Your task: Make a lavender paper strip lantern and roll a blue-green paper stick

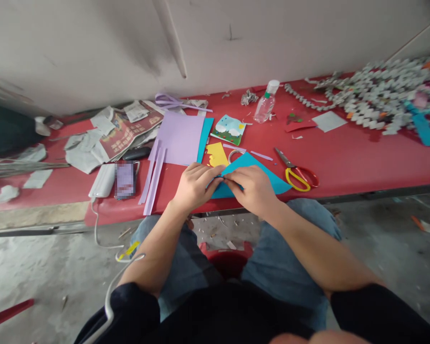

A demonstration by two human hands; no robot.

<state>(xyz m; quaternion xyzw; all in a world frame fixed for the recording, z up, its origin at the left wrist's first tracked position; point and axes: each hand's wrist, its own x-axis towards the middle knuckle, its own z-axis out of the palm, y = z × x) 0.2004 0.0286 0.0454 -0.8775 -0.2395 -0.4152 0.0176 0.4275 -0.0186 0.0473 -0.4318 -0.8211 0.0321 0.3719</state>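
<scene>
My left hand (195, 186) and my right hand (254, 188) meet over the front edge of the red table, fingertips almost touching. Both pinch a sheet of blue paper (272, 179) at its left part, where a narrow edge looks folded or rolled; the fingers partly cover it. The paper's pointed end reaches out to the right beyond my right hand. Just behind the hands lie a torn piece of yellow paper (218, 154) and a roll of tape (234, 155), partly hidden by the blue sheet. Scissors (296, 174) with yellow and red handles lie right of the paper.
Purple paper (182, 138) and purple strips (155, 179) lie to the left, near a phone (125, 179) and a white cabled device (103, 180). Behind are newspapers (129, 129), a small landscape picture (228, 129) and a clear bottle (265, 105). Folded-paper chains (376, 95) heap at right.
</scene>
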